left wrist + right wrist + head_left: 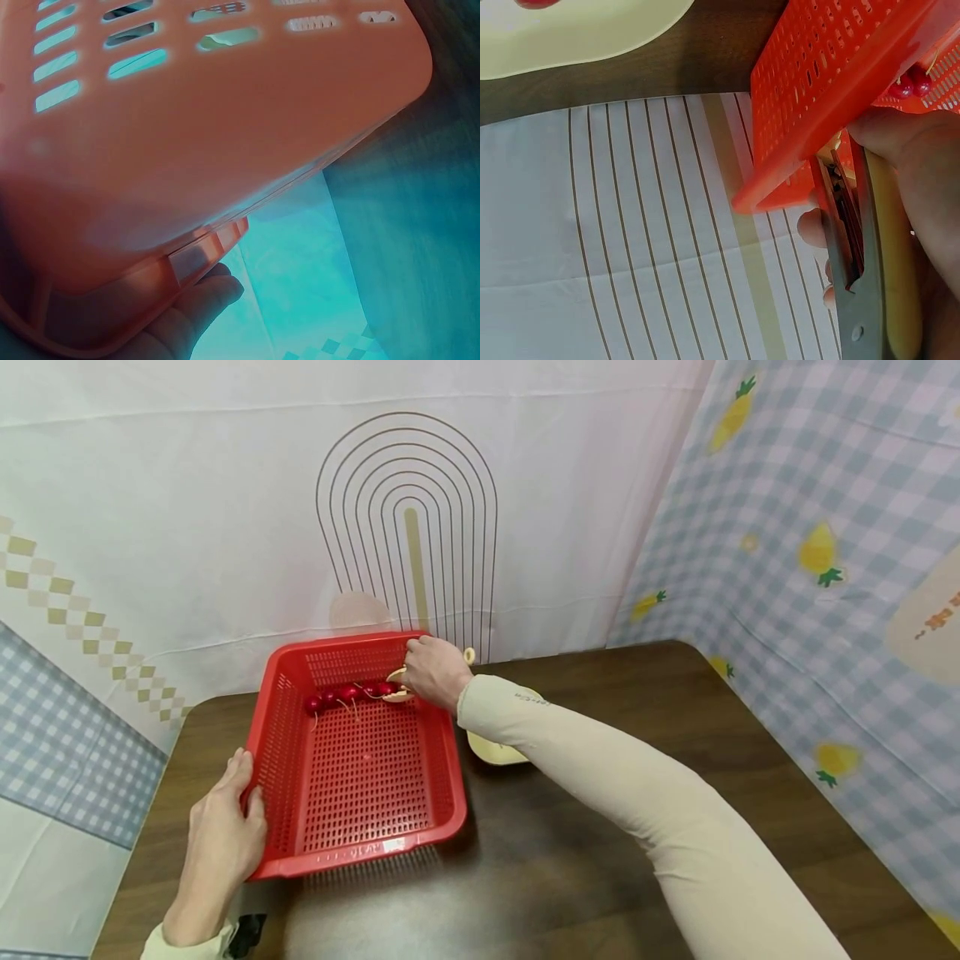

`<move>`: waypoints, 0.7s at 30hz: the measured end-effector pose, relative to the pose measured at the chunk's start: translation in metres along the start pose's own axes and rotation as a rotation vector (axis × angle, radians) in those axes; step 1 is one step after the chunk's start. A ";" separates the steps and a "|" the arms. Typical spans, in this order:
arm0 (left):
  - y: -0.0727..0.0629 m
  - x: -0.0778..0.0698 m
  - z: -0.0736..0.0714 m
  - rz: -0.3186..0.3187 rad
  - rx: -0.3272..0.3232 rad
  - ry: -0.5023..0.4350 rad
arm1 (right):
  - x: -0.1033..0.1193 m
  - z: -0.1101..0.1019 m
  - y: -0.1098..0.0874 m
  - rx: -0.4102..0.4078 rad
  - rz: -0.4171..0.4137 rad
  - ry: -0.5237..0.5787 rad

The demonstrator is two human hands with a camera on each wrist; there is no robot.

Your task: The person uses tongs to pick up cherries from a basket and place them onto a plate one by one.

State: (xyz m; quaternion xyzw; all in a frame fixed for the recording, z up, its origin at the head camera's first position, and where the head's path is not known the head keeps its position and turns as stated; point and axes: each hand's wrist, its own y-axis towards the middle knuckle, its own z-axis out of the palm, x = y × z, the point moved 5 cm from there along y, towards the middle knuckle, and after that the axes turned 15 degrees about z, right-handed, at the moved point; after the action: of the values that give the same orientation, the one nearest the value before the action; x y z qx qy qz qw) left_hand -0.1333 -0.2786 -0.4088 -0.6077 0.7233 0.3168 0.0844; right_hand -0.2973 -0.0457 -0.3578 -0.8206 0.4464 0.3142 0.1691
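While one brown surface (570, 835) carries both vessels, we note a red basket (360, 853) with a yellow plate (495, 752) just beside it. We find the left hand (225, 831) gripping the basket's left rim, and the right hand (435, 670) with fingers curled round tongs (902, 277), tips beside a row of cherries (351, 693) inside. We judge the work part done: that row is in, while at least one red fruit (536, 3), partly out of view, is left on the plate.

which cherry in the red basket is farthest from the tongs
The leftmost cherry in the head view, at the row's end nearest the left hand; the row's other cherries lie rightward, closer to the tongs.
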 end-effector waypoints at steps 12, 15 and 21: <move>0.000 -0.002 0.000 0.022 -0.014 0.005 | -0.010 -0.005 -0.008 -0.029 0.001 0.017; 0.000 -0.003 0.000 0.024 -0.015 0.004 | -0.014 -0.005 -0.010 -0.036 0.009 0.019; -0.001 -0.004 0.000 0.024 -0.015 0.001 | -0.020 -0.008 -0.015 -0.055 0.011 0.040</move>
State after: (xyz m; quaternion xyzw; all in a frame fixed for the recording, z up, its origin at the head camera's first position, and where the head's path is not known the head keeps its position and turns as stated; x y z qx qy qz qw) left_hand -0.1317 -0.2751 -0.4068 -0.5997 0.7282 0.3231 0.0755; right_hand -0.2900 -0.0295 -0.3390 -0.8287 0.4453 0.3108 0.1360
